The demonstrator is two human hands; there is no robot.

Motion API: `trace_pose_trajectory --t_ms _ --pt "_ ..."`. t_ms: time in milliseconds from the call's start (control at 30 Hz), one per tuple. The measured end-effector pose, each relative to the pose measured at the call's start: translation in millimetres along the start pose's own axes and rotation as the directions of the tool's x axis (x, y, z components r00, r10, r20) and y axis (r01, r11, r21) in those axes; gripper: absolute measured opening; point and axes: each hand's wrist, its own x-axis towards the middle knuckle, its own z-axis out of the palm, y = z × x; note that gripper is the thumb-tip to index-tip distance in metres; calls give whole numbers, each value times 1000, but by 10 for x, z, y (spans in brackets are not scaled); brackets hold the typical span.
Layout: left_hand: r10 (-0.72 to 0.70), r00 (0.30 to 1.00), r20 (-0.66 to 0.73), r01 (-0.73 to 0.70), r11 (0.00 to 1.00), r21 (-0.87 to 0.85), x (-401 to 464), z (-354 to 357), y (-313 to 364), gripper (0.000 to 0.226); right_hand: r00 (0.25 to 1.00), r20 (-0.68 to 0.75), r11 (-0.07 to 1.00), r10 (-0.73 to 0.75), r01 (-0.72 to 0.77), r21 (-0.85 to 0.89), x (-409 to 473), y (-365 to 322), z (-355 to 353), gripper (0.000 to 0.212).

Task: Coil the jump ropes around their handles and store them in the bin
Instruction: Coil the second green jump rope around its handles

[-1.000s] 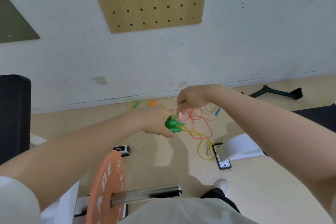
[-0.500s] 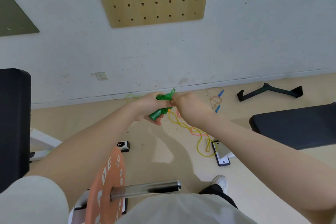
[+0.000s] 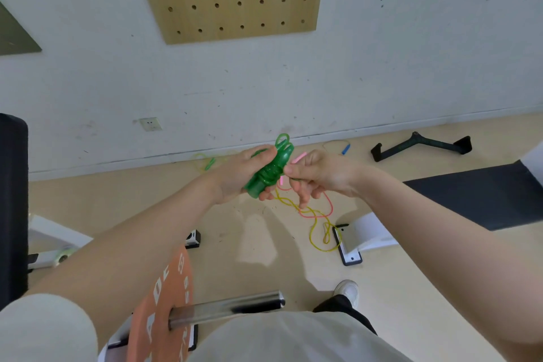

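Below the green jump rope [image 3: 269, 173], an orange plate [image 3: 164, 300] reads "ADE".

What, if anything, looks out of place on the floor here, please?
Loose ropes: a yellow rope and a pink rope tangle on the floor below the hands, and another rope with a blue handle lies uncoiled by the wall.

I count two hands [image 3: 244, 173] [image 3: 320, 175], one green coiled rope [image 3: 269, 172], three loose ropes beyond it, one orange plate [image 3: 164, 300].
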Motion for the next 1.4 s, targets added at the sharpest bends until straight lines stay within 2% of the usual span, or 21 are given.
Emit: trace_pose_trajectory --t_ms 100,267,400,500,567,700,800,900,1000,1133,1233,1400 --pt "27 999 22 -28 998 52 -14 31 32 23 1000 -29 996 -12 9 -84 -14 -81 -70 39" --pt "76 995 -65 -62 978 197 -39 -59 118 12 983 -122 940 -140 94 -327 -36 -253 -120 21" --pt "125 979 -161 -80 963 258 -50 -62 107 11 910 -268 793 -317 99 -601 -116 -385 -81 19" --pt "145 967 -208 -76 949 306 -31 -53 73 8 855 -266 566 -445 39 -823 -125 -434 17 18" --pt "159 967 -199 -88 941 326 -35 -45 70 6 814 -234 520 -531 94 -849 -115 -433 14 16" --pt "187 970 -153 -119 920 374 -93 -6 92 10 803 -174 557 -571 223 -800 -90 -413 -81 14" --pt "240 953 -187 -163 922 351 -102 36 83 11 814 -227 673 -535 249 -696 -93 -402 -81 9" --pt "262 941 -212 -182 924 336 -89 53 64 10 837 -310 819 -452 251 -516 -106 -375 -69 4" --pt "254 949 -186 -181 923 339 -93 55 85 10 854 -328 888 -404 280 -365 -131 -375 -94 10" --pt "214 970 -117 -166 930 329 -121 86 164 15 851 -317 894 -418 325 -308 -154 -464 -184 20" --pt "239 968 -81 -212 944 253 -151 92 224 19 841 -343 909 -418 382 -169 -137 -500 -213 21" --pt "329 931 -159 -327 944 41 -149 129 223 26 778 -471 844 -415 522 120 -40 -477 -131 20"
